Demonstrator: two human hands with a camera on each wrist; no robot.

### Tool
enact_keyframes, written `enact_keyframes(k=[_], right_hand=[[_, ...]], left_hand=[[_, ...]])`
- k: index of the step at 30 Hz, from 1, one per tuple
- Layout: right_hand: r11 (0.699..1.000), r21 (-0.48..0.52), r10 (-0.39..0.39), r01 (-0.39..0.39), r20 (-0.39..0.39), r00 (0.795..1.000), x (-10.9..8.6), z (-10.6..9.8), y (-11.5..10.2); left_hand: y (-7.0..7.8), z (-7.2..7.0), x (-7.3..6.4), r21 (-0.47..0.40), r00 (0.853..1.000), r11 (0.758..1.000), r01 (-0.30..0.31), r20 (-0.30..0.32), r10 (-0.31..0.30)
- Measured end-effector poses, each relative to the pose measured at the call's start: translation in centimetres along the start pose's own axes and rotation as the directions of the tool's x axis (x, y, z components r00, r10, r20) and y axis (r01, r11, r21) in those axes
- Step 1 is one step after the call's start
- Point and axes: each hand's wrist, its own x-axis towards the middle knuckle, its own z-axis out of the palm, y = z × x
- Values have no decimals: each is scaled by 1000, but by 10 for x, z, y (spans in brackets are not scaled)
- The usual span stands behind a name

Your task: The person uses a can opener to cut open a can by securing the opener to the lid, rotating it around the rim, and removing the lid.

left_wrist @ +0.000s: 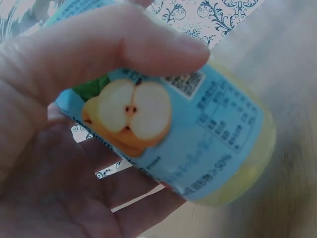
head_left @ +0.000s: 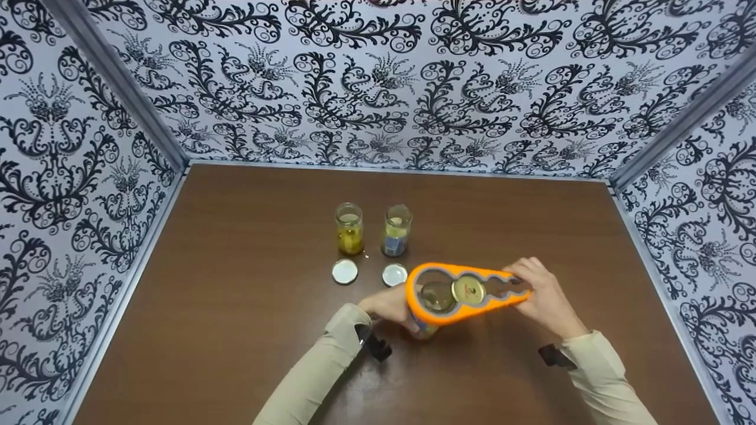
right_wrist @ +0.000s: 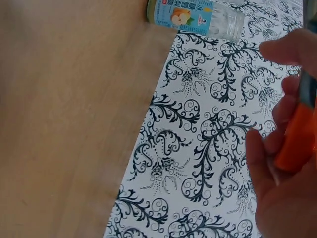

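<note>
My left hand (head_left: 387, 304) grips a glass jar with a blue label (left_wrist: 168, 134) printed with a cut pear; the thumb lies across the label. Over the jar's top sits an orange jar opener (head_left: 434, 268) with a grey toothed lining, its wide loop around the round glass mouth. A gold lid (head_left: 469, 290) shows in the opener's middle notch, beside that mouth. My right hand (head_left: 546, 298) holds the opener's narrow end, fingers and thumb on its two arms; the right wrist view catches an orange arm (right_wrist: 297, 139) against the palm.
Behind the hands stand two lidless jars, one with yellow contents (head_left: 350, 236) and one with a blue label (head_left: 394, 239). In front of them lie two white-looking lids, a left one (head_left: 345, 271) and a right one (head_left: 394, 274). Patterned walls (head_left: 378, 88) enclose the brown table (head_left: 236, 330).
</note>
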Motion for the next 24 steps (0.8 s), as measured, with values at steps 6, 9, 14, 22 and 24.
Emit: enact_keyframes(k=[6,9,14,22,24], right_hand=[[980,-68,180,-185,-75,981,-17,-1,0],[955,-69,281,-289,-109,953,-22,-1,-2],[880,-83,453,-467,-141,880,-29,-3,-4],[794,-131,576,-594,-150,803,-40,-10,-4],[768,-129,609,-627,-152,778,-43,-11,-3]], left_hand=[[0,3,2,-24,993,994,106,-56,-107],[-2,5,6,-37,986,990,134,-99,-137],[-8,4,12,-70,986,994,83,-140,-92],[-9,0,23,-69,971,994,86,-217,-99],[-10,-1,27,-43,957,993,110,-266,-118]])
